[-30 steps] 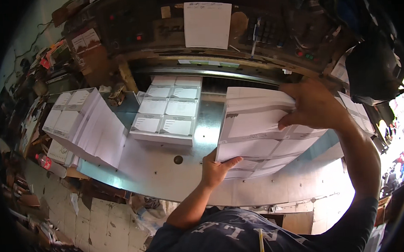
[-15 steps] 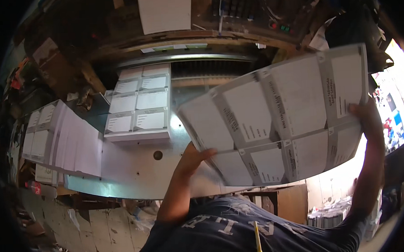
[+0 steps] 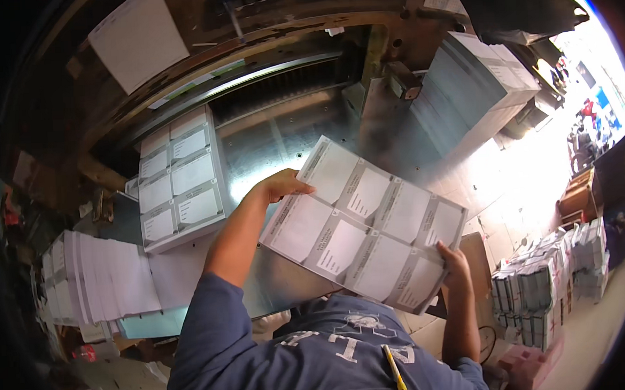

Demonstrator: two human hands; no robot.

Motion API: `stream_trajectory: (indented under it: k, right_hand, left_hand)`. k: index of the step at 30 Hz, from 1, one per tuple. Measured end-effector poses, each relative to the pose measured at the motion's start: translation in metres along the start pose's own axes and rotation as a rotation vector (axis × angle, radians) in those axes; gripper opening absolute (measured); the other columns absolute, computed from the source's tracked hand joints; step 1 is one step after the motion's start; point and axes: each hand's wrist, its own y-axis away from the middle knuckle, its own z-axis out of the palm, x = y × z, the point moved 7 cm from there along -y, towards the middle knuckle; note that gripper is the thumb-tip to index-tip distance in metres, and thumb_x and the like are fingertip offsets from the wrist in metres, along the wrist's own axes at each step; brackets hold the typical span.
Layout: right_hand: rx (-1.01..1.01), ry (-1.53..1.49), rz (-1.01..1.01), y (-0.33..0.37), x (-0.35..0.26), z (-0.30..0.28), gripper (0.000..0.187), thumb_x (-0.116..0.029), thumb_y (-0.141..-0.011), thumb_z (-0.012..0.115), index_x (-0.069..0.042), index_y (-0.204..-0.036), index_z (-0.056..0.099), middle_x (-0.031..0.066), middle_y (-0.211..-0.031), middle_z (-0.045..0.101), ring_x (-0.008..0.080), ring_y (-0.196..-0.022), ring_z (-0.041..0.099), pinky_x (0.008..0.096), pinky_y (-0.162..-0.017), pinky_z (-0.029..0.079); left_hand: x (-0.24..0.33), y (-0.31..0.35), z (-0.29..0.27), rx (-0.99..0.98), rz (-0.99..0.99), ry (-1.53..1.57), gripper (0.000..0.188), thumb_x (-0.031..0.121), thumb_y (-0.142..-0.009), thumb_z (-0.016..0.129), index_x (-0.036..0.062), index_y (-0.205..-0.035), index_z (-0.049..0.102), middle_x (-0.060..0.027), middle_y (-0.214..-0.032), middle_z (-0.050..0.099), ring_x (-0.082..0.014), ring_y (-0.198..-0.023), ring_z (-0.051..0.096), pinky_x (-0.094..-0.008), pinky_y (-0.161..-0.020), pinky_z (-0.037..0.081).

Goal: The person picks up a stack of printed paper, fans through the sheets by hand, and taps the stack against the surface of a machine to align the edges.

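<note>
Between my hands is a stack of printed paper sheets, grey and white with a grid of label-like panels. My left hand grips its far left edge, thumb lying on top. At the opposite end, my right hand pinches the near right edge, thumb on top and fingers hidden underneath. The sheets are held tilted in front of my chest, over the near edge of a metal table. Left of them, a squared pile of matching sheets lies on the table.
A fanned paper stack leans at the table's left end. A tall paper stack stands at the far right. Beyond the table runs a machine's dark slot. Tied bundles sit on the floor at right.
The held sheets have come down and nearer my body, turning clockwise. My right hand has lowered with them. The view has swung right, bringing in the tall stack and more floor bundles.
</note>
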Motion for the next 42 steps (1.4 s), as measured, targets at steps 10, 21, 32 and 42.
stream_trajectory:
  k: [10, 21, 32, 42]
  right_hand:
    - [-0.238, -0.276, 0.231, 0.036, 0.042, 0.052, 0.039, -0.013, -0.092, 0.058, 0.003, -0.125, 0.047, 0.0167, -0.110, 0.061, 0.0306, -0.097, 0.063, 0.0452, -0.082, 0.055]
    - [-0.156, -0.335, 0.090, 0.053, 0.059, 0.046, 0.040, -0.006, -0.093, 0.052, -0.002, -0.131, 0.042, 0.0127, -0.115, 0.056, 0.0248, -0.104, 0.058, 0.0404, -0.087, 0.051]
    - [-0.248, -0.159, -0.153, 0.102, 0.058, 0.072, 0.041, -0.008, -0.092, 0.056, -0.005, -0.130, 0.041, 0.0143, -0.120, 0.052, 0.0284, -0.105, 0.057, 0.0432, -0.083, 0.054]
    - [-0.293, -0.288, -0.057, 0.151, 0.115, 0.058, 0.050, -0.018, -0.094, 0.057, -0.009, -0.137, 0.032, 0.0142, -0.134, 0.044, 0.0318, -0.122, 0.046, 0.0482, -0.100, 0.043]
  left_hand:
    - [0.007, -0.046, -0.049, -0.015, -0.084, -0.309, 0.049, 0.019, -0.073, 0.077, 0.0010, -0.117, 0.064, -0.0141, -0.110, 0.066, -0.0258, -0.101, 0.063, -0.0366, -0.091, 0.047]
    - [-0.034, 0.204, 0.132, 1.171, 0.932, 0.268, 0.009, 0.011, -0.092, 0.057, 0.0042, -0.097, 0.054, -0.0048, -0.078, 0.056, -0.0150, -0.065, 0.055, -0.0297, -0.063, 0.047]
    - [-0.122, 0.139, 0.428, 0.214, 0.304, 1.332, 0.081, 0.053, -0.082, 0.067, 0.0069, -0.141, 0.034, -0.0044, -0.134, 0.047, -0.0196, -0.122, 0.045, -0.0369, -0.098, 0.036]
    - [-0.143, 0.145, 0.409, 0.854, 0.228, 1.504, 0.044, 0.023, -0.085, 0.068, 0.0034, -0.122, 0.054, -0.0082, -0.115, 0.060, -0.0197, -0.111, 0.055, -0.0372, -0.093, 0.042]
